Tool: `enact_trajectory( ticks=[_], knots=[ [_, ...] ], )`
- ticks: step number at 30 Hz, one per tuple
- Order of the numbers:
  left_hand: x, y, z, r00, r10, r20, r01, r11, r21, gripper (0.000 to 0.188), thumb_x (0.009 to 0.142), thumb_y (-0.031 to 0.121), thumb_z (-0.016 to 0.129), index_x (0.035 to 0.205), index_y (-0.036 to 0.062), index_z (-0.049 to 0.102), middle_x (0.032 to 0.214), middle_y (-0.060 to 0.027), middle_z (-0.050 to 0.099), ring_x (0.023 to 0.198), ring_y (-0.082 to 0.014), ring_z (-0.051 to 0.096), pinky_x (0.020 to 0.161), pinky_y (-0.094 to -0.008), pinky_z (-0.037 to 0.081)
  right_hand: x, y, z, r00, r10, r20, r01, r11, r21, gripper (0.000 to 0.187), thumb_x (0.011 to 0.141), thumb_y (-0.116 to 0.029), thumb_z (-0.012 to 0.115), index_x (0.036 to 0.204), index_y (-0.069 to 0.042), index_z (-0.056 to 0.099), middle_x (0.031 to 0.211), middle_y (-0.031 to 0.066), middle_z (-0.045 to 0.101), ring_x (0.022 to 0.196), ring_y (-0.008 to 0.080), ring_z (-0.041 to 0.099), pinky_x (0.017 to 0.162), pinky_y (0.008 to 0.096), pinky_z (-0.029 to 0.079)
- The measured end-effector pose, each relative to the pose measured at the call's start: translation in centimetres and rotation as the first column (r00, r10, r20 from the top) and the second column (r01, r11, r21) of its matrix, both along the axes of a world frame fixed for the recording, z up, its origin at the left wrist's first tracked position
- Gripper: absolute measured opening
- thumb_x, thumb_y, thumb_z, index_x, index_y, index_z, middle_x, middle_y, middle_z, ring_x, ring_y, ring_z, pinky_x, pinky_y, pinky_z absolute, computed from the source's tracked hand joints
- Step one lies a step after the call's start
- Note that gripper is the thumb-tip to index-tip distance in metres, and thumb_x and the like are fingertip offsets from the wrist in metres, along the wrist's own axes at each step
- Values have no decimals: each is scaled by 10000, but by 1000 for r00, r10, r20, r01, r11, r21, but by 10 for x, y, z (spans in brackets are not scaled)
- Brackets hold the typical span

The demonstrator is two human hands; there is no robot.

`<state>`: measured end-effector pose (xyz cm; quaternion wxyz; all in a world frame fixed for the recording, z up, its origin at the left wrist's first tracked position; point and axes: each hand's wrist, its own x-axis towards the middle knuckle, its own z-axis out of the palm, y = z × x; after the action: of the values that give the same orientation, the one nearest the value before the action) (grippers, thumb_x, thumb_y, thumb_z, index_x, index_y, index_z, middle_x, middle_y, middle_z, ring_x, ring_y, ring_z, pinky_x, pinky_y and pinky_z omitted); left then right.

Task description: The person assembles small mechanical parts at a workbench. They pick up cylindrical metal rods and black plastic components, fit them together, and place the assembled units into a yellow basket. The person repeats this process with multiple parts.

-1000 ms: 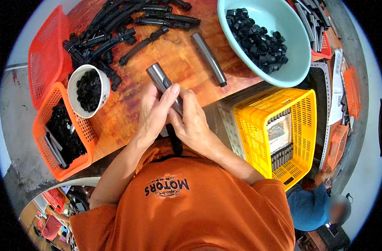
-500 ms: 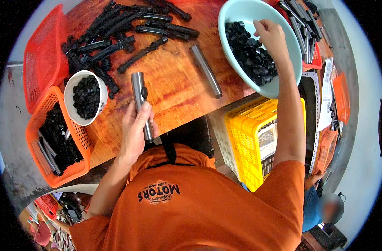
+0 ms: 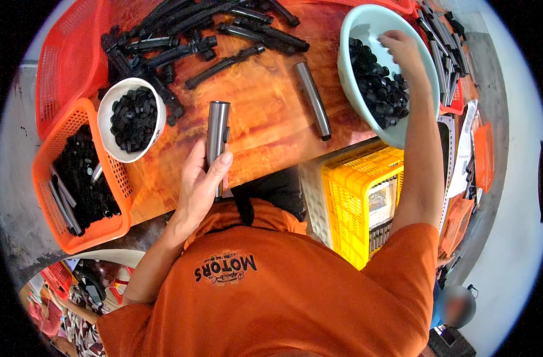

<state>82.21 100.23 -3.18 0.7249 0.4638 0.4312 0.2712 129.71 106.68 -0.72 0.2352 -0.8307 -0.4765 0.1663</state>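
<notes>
A grey metal tube (image 3: pixel 217 134) with a black clip-like piece on its side stands nearly upright, my left hand (image 3: pixel 199 175) closed around its lower part. Over the far part of a light blue basin (image 3: pixel 347 77) is my right hand (image 3: pixel 405 55), its fingertips drawn together. Whatever they may hold is too small to make out. Many small black ring-shaped caps (image 3: pixel 378 89) fill the basin's near side. Between the hands, a second metal tube (image 3: pixel 313 101) lies on the wooden table (image 3: pixel 256 134).
Black plastic tubular parts (image 3: pixel 224 65) are piled at the far left. A white bowl of small black pieces (image 3: pixel 134 119) stands near an orange basket (image 3: pixel 87 238) of mixed parts. A yellow crate (image 3: pixel 349 208) sits below the table's edge. Another person (image 3: pixel 456 306) is at lower right.
The view has shifted, so the table's things appear farther right. The tube in my left hand is turned a little, its clip now facing more sideways. My right hand remains over the basin.
</notes>
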Motion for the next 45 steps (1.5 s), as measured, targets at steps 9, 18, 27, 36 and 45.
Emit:
enact_trajectory(
  ticks=[9, 18, 27, 36, 45],
  knots=[
    [-27, -1, 0, 980, -169, 102, 173, 984, -30, 364, 882, 248, 627, 1117, -14, 533, 740, 12, 505, 532, -57, 462, 458, -203, 367, -215, -61, 68, 731, 522, -439, -428, 852, 300, 297, 869, -12, 609, 1167, -17, 625, 1045, 56, 633, 936, 127, 595, 818, 240, 479],
    [-52, 10, 24, 930, -366, 20, 362, 925, 114, 387, 832, 320, 696, 1016, -3, 589, 731, 18, 490, 654, -77, 468, 567, -232, 371, -264, -60, 68, 423, 709, -564, -694, 654, 302, 319, 797, -72, 714, 1101, -11, 640, 952, 55, 632, 853, 147, 595, 740, 266, 482],
    [-62, 13, 24, 909, -409, -78, 414, 872, 262, 397, 818, 372, 682, 911, -5, 600, 703, -44, 491, 648, -143, 475, 586, -290, 369, -270, -57, 62, 390, 773, -500, -732, 590, 341, 345, 751, -116, 748, 1058, 12, 657, 939, 74, 647, 827, 161, 603, 712, 267, 480],
    [-65, 13, 26, 918, -394, -54, 396, 893, 213, 403, 816, 383, 684, 911, 1, 602, 689, -24, 480, 645, -122, 462, 574, -278, 361, -272, -55, 56, 408, 790, -458, -743, 579, 337, 370, 735, -144, 759, 1061, 7, 667, 935, 82, 662, 819, 176, 605, 696, 281, 479],
    [-67, 12, 20, 924, -381, -20, 375, 897, 233, 410, 820, 386, 683, 932, -1, 607, 698, -20, 488, 651, -115, 461, 579, -271, 361, -277, -54, 58, 421, 782, -460, -735, 591, 331, 356, 741, -126, 763, 1054, 11, 661, 888, 88, 657, 792, 192, 614, 690, 289, 483]
  ],
)
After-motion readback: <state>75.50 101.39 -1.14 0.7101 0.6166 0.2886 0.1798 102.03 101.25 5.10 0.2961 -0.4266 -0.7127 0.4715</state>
